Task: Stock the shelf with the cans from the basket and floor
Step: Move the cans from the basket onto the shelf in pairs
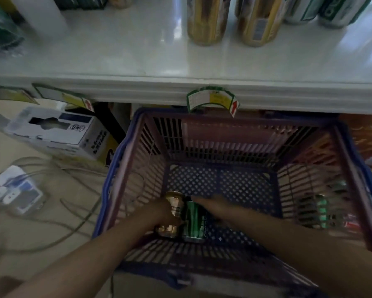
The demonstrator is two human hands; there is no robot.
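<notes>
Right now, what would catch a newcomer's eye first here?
The purple basket on the floor fills the middle, with both hands inside: the left hand grips a gold can, the right hand rests on a green can. Above, two tall gold cans stand on the white shelf.

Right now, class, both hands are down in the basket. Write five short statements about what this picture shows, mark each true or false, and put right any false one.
1. The left hand is on a gold can in the basket. True.
2. The green can in the basket lies far from the gold can. False: the two lie side by side, touching.
3. Two gold cans stand upright on the shelf. True.
4. The basket is packed full of cans. False: most of its mesh floor is bare.
5. The right hand holds a can high above the shelf. False: it is low in the basket, beside the green can.
</notes>
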